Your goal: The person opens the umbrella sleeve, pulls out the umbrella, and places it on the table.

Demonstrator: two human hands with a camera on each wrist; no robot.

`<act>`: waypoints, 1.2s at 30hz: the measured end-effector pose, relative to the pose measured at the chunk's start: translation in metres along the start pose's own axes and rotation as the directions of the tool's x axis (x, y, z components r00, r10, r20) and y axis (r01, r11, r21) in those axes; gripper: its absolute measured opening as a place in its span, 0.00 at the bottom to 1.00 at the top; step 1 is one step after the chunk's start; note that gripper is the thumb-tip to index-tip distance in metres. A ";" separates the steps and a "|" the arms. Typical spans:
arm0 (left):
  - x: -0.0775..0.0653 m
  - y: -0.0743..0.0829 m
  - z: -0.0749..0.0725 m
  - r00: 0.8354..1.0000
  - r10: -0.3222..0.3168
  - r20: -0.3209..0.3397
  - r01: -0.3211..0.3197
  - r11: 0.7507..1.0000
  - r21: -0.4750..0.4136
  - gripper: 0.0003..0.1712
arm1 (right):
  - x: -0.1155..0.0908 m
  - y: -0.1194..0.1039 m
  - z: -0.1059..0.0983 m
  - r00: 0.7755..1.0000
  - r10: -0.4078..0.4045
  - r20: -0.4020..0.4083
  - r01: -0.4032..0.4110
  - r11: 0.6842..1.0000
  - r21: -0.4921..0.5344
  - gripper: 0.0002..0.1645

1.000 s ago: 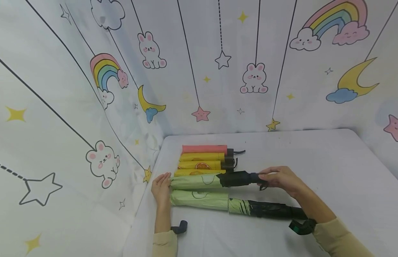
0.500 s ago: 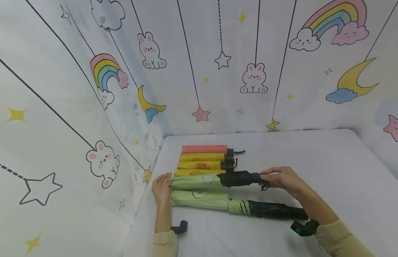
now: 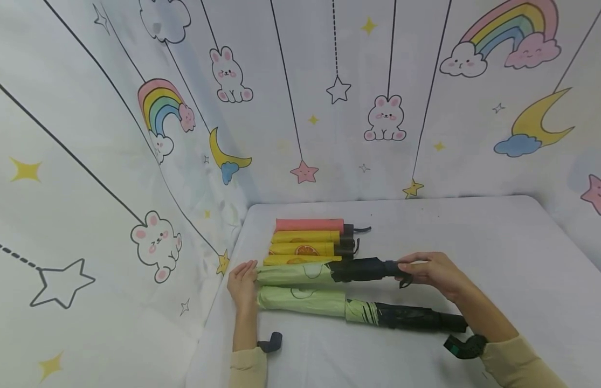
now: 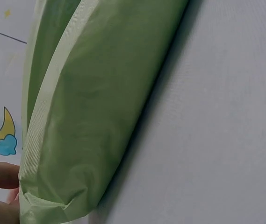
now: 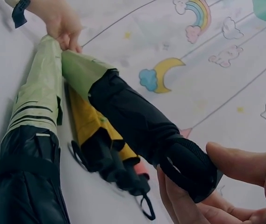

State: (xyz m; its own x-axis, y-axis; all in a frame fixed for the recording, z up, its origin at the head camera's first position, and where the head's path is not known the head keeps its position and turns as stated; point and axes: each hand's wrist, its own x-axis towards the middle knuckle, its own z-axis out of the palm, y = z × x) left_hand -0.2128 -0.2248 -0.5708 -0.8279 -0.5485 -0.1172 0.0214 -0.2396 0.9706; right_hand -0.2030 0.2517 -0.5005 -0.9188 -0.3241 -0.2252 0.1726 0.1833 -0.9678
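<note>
In the head view a folded umbrella (image 3: 360, 270) lies across the middle, its black handle end to the right and a light green sleeve (image 3: 285, 274) over its left part. My right hand (image 3: 433, 272) holds the handle end between thumb and fingers, also seen close up in the right wrist view. My left hand (image 3: 242, 283) pinches the far left tip of the sleeve. In the left wrist view the green fabric (image 4: 95, 102) fills the middle, and only parts of my fingers (image 4: 1, 173) show. Nearer me lies a second, longer green and black umbrella (image 3: 407, 316), untouched.
Behind the held umbrella lie several yellow umbrellas (image 3: 305, 237) with black ends and a pink one (image 3: 310, 225), side by side. They rest on a white-covered table (image 3: 475, 231). Patterned curtains (image 3: 329, 140) stand at its back and left.
My right hand has shifted slightly to the right with the umbrella's handle. My left hand stays at the sleeve's tip. The other umbrellas have not moved.
</note>
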 end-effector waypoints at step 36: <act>0.001 0.000 -0.003 1.000 -0.020 0.005 0.020 1.000 0.010 0.29 | -0.028 0.003 -0.028 0.999 0.017 -0.034 -0.017 1.000 0.015 0.31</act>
State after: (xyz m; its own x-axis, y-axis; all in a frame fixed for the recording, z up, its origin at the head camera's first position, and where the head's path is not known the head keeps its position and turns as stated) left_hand -0.2120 -0.2280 -0.5714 -0.8309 -0.5397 -0.1356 -0.0007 -0.2427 0.9701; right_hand -0.1866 0.2876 -0.4940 -0.9274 -0.2887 -0.2380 0.1932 0.1752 -0.9654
